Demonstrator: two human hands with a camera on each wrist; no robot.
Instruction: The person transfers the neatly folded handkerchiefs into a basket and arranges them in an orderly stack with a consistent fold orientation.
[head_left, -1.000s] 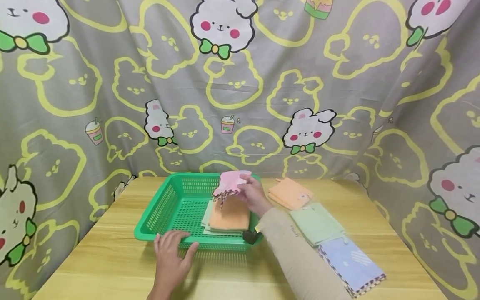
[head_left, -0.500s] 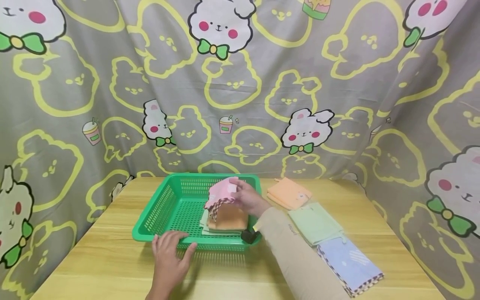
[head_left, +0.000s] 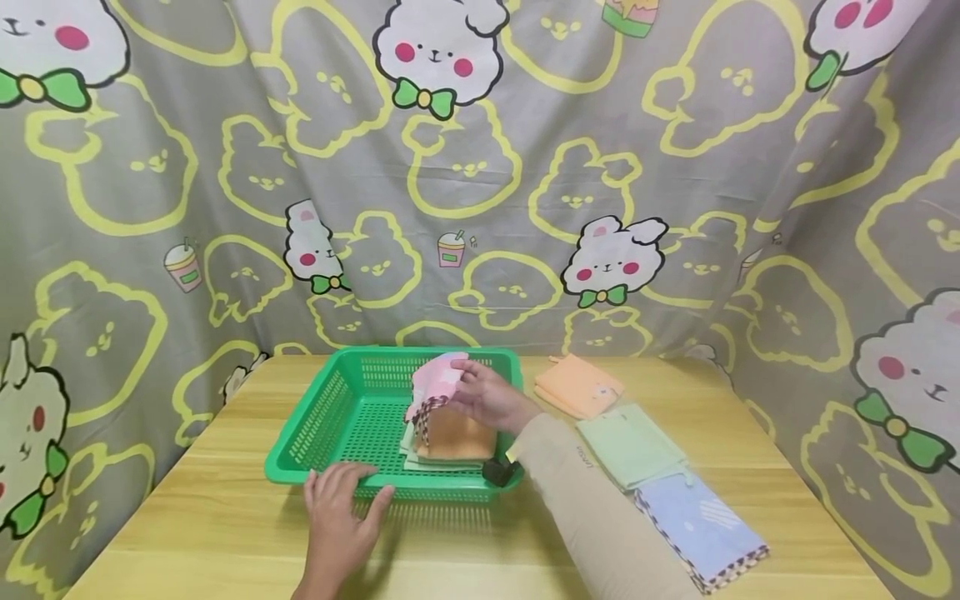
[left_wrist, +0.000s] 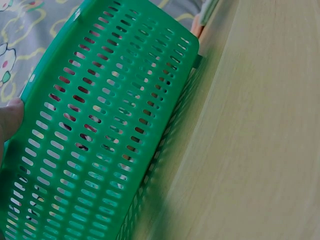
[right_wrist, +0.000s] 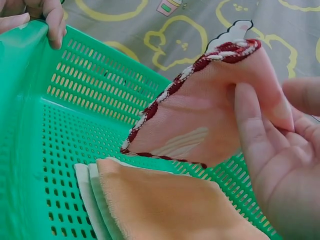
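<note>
My right hand (head_left: 491, 398) pinches a folded pink towel (head_left: 433, 383) between thumb and fingers, over the right side of a green plastic basket (head_left: 281, 454). The towel has a red-and-white braided edge and a pale striped patch, plain in the right wrist view. Under it, a folded orange towel (right_wrist: 160, 200) lies on light green towels (right_wrist: 92, 187) inside the basket. My left hand (head_left: 341, 508) holds the basket's near rim, fingers hooked over it and thumb outside. In the left wrist view only part of that hand (left_wrist: 9, 120) shows at the rim.
Right of the basket, a folded orange towel (head_left: 577, 386), a light green towel (head_left: 633, 446) and a blue towel (head_left: 703, 527) with a braided edge lie in a slanting row on the wooden table (head_left: 195, 533). A patterned curtain (head_left: 495, 208) hangs behind.
The right hand has moved the pink towel a little left and down, over the stack in the basket. The left hand has stayed on the rim.
</note>
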